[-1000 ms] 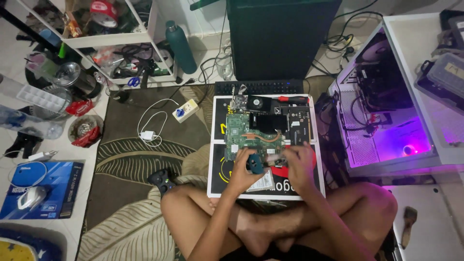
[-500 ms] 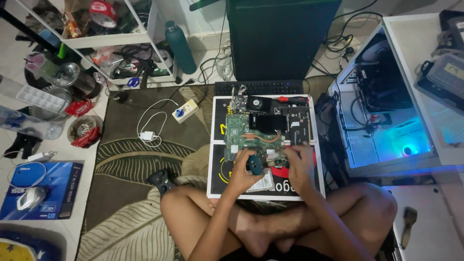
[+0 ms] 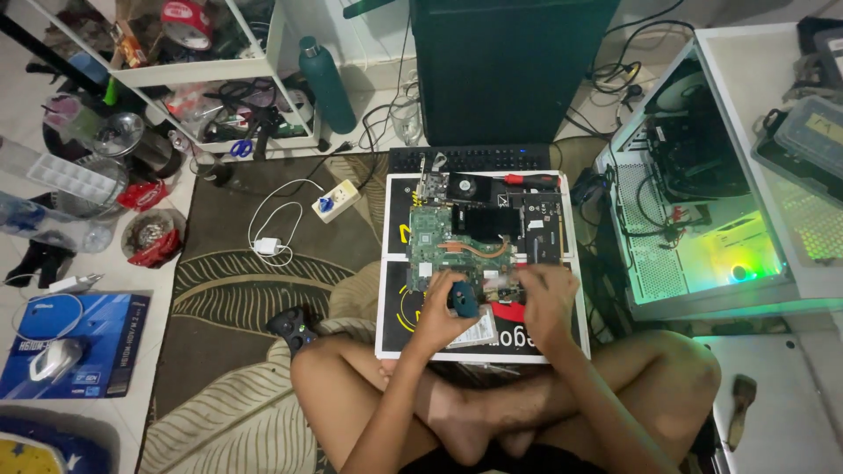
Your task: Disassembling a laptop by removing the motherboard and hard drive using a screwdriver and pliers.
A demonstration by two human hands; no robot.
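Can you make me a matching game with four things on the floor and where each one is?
Things:
1. water bottle
2. game controller
3. computer mouse
4. screwdriver

Places:
a. on the blue box at far left
b. at the top edge of the work mat
c. standing beside the white shelf
d. on the rug by the person's knee

Pairs: 1-c, 2-d, 3-a, 4-b

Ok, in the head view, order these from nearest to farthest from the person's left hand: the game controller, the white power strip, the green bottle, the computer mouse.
From the left hand:
1. Game controller, on the rug just to its left.
2. White power strip, up and left on the rug.
3. Green bottle, far up by the shelf.
4. Computer mouse, far left on the blue box.
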